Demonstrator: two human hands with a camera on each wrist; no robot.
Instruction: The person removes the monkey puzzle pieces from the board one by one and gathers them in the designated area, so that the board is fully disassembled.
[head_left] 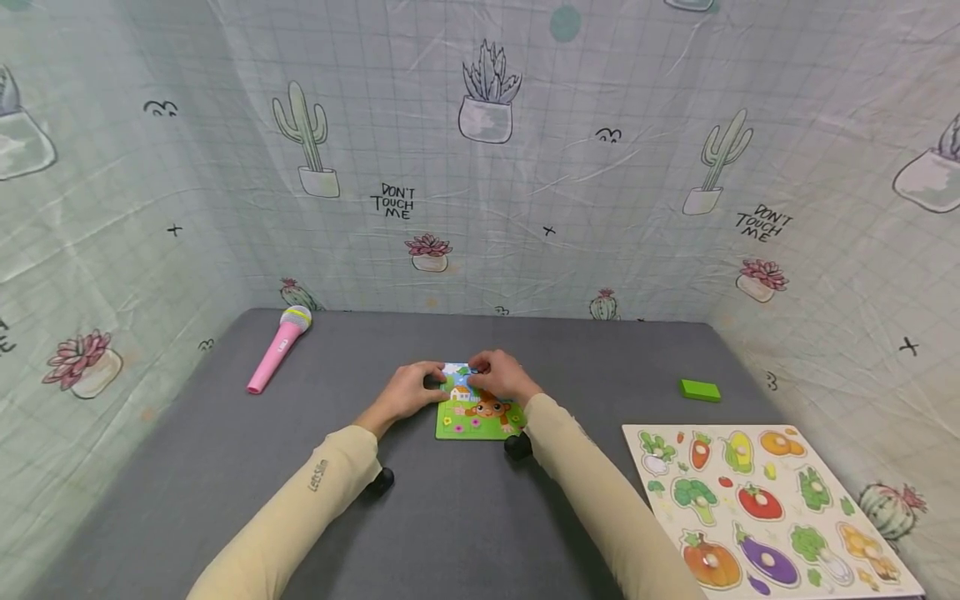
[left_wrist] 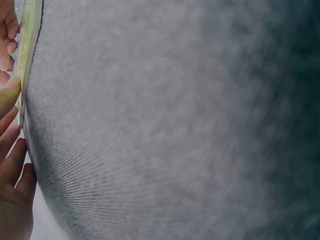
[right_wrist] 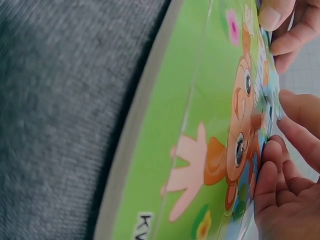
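Note:
A small jigsaw puzzle (head_left: 457, 429) lies flat on the dark table, showing a monkey, a house and flowers on green. My left hand (head_left: 408, 390) holds its left edge, thumb and fingers set apart along the border. Over the upper right part, my right hand (head_left: 506, 377) pinches what looks like a puzzle piece between thumb and forefinger, mostly hidden by the fingers. In the right wrist view the puzzle (right_wrist: 170, 120) appears edge-on, with the right hand (right_wrist: 290, 185) low and the left hand (right_wrist: 295, 30) above it. Only a sliver of puzzle (left_wrist: 31, 35) shows beside the left hand (left_wrist: 15, 185).
A pink toy microphone (head_left: 276, 357) lies at the back left. On the right are a green block (head_left: 700, 390) and a vegetable peg board (head_left: 720, 492). Patterned cloth (head_left: 525, 208) hangs around the grey table (head_left: 442, 517).

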